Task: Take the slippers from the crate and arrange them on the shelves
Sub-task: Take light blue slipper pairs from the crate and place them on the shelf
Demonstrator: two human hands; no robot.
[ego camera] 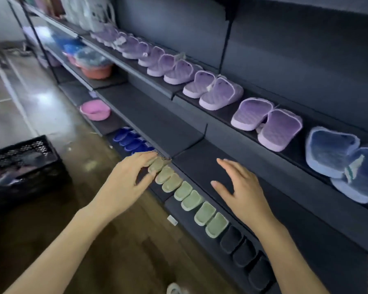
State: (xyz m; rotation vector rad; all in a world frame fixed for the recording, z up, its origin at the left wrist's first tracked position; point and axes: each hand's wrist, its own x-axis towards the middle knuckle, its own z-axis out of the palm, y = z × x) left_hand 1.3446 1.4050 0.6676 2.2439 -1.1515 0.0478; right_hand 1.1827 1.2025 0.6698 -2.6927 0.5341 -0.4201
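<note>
Green slippers point(191, 200) line the low shelf point(191, 232). The left hand point(128, 181) lies on the far-left one, fingers fairly straight; can't tell if it's gripping. The right hand point(242, 187) hovers spread, holding nothing. Purple slippers point(221, 94) fill the upper shelf point(225, 112) — looks mostly done. The crate point(23, 166), near left, holds dark stuff — too blurry to say what.

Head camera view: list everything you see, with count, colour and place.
Quilted foam slippers: many pairs, lilac, upper shelf.
Fuzzy slippers: one pair, blue, upper shelf, right end.
Moulded slippers: one row, sage green, lowest shelf.
Matte slippers: three visible, black, right of green.
Glossy slippers: several, royal blue, left of green.
Plastic basin: one, pink, lowest shelf, left.
Plastic crate: one, black, floor, left.
Left hand: fingers touching green row's left end.
Right hand: open, over middle shelf.
</note>
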